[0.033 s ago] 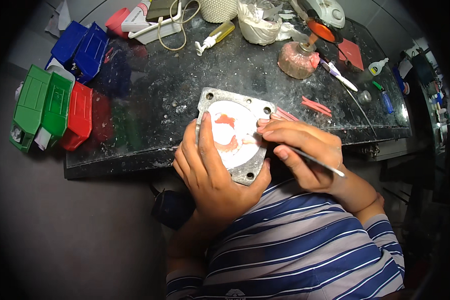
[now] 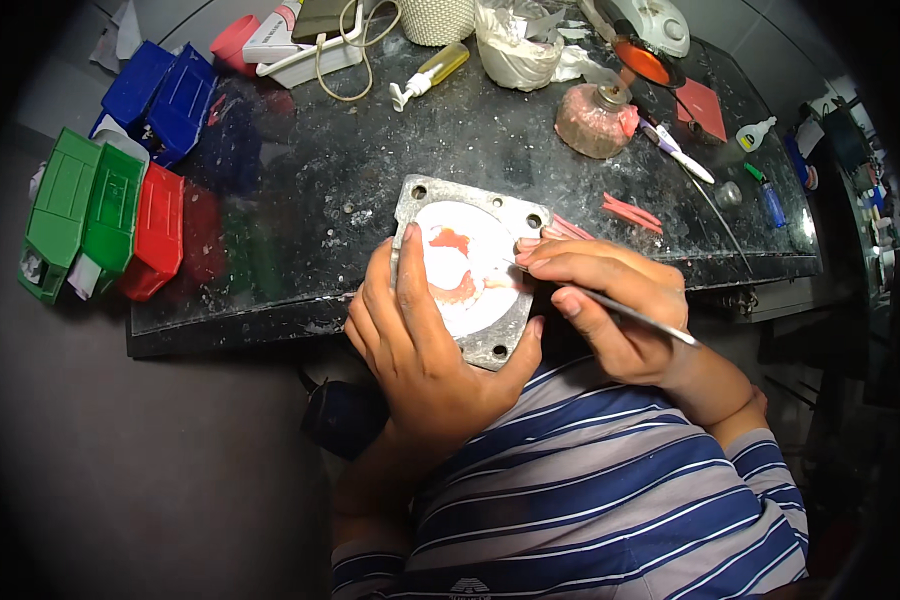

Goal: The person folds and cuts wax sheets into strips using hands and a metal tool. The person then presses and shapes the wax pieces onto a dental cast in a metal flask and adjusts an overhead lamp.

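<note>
A squarish metal plate [image 2: 507,333] with corner holes holds a round white plaster fill [image 2: 460,318], with red patches [image 2: 450,240] and pinkish areas on it. My left hand [image 2: 420,360] is wrapped on the plate's left and lower sides, fingers along the left edge, thumb at the lower right. My right hand [image 2: 620,310] holds a slim metal instrument [image 2: 655,323] like a pen, its tip over the plaster's right side and fingertips by the plate's right edge. Pink sticks [image 2: 632,212] lie on the black worktop [image 2: 320,150] beside the plate.
Green [image 2: 58,215], red [image 2: 158,230] and blue bins [image 2: 140,85] stand left. Behind are a pump bottle [image 2: 440,68], white bag [image 2: 515,50], cabled tray [image 2: 300,65] and pink-smeared spirit lamp [image 2: 590,120]. A white-handled tool [image 2: 685,155] and blue screwdriver [image 2: 772,205] lie right.
My right hand and the instrument have shifted very slightly; the instrument's rear end sits a little farther right and higher, and its tip shows more. My left hand and the plate look the same.
</note>
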